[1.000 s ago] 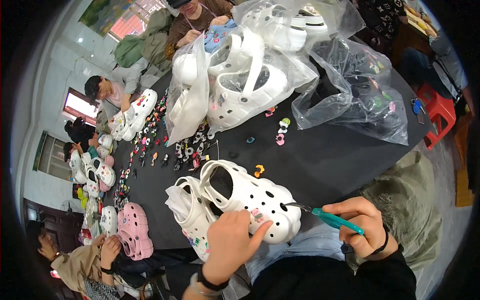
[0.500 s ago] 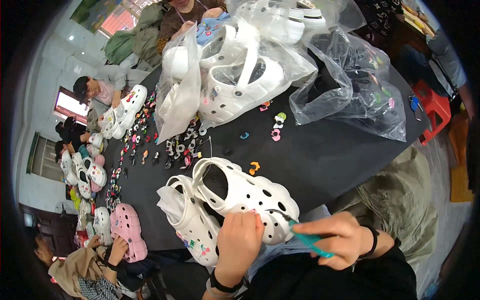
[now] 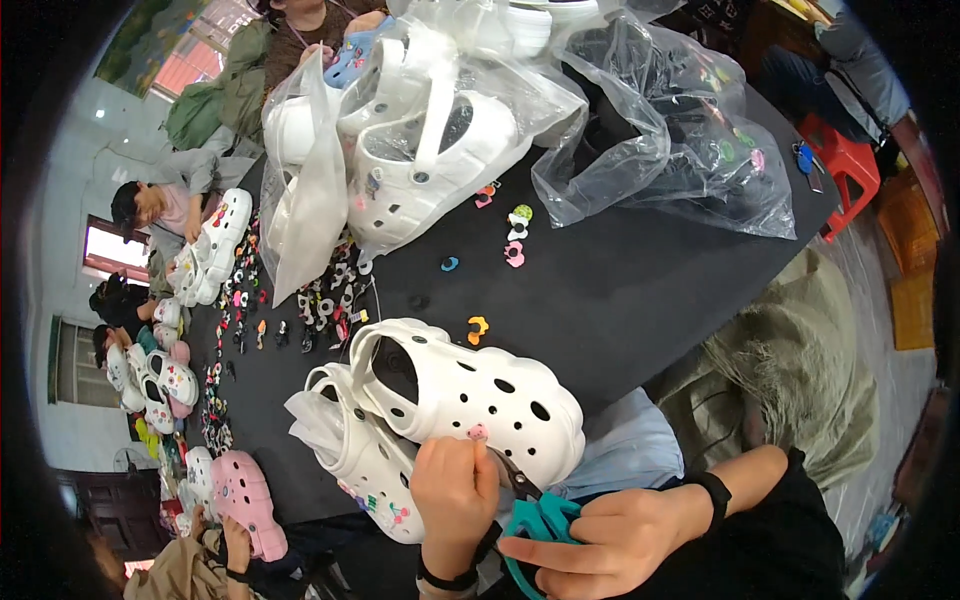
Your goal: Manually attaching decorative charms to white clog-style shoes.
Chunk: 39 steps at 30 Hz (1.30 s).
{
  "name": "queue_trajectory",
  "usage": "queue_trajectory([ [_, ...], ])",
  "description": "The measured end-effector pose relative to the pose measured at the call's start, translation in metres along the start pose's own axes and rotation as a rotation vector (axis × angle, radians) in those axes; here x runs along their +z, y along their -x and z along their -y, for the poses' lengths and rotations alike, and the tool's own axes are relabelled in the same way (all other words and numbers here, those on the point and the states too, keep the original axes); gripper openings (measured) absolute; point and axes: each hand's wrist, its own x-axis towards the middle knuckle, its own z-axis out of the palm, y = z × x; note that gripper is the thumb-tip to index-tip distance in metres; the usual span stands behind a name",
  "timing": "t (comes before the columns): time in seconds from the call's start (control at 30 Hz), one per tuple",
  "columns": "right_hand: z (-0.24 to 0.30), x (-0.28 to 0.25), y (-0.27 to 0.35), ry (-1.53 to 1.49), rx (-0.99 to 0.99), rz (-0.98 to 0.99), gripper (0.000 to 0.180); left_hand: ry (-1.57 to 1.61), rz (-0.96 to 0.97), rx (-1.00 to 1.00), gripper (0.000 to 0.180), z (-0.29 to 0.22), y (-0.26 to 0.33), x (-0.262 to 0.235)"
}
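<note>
A white clog (image 3: 470, 390) lies tilted before me, its toe to the right and its holes facing up. My left hand (image 3: 450, 490) is closed at its near side, thumb and fingers pinching a small pink shoe charm (image 3: 477, 432) at a hole. In my right hand (image 3: 625, 535) is a scissor-like tool (image 3: 540, 518) with teal handles and dark metal jaws. Its tips reach the clog beside my left thumb; their exact contact is hidden. A second white clog (image 3: 375, 470) rests on the left, with colourful charms on it and clear wrapping in its opening.
Bagged white clogs (image 3: 430, 170) stand at the back, beside a crumpled clear bag (image 3: 660, 160). Many loose charms (image 3: 330, 290) lie left of centre; an orange charm (image 3: 478, 328) is behind the clog. Co-workers sit along the left, one touching a pink clog (image 3: 245, 500). A red stool (image 3: 840, 170) stands far right.
The tool has moved left and down, its handles now spread wider. The pink charm shows more clearly beside my left thumb. The whole view has shifted a little.
</note>
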Motion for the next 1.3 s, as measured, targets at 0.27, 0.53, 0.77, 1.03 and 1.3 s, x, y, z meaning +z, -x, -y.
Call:
queue_trajectory([
  [0.27,0.002,-0.015,-0.014,0.051,-0.043,0.166,0.007,0.032,0.043,0.008,0.015,-0.001,-0.01,-0.003],
  [0.53,-0.005,0.004,0.008,-0.053,0.12,-0.019,0.012,-0.002,-0.021,-0.022,0.021,-0.005,-0.007,-0.008],
  [0.77,-0.013,0.0,0.008,-0.025,0.09,-0.016,0.011,0.048,0.236,-0.048,0.033,-0.007,-0.02,-0.032],
  [1.03,-0.034,0.0,0.012,-0.41,0.177,-0.162,0.015,0.269,0.05,-0.176,0.016,-0.001,-0.009,-0.027],
  [1.3,-0.017,0.0,0.004,-0.225,-0.012,0.071,0.015,0.211,-0.115,-0.106,0.014,0.004,0.008,-0.024],
])
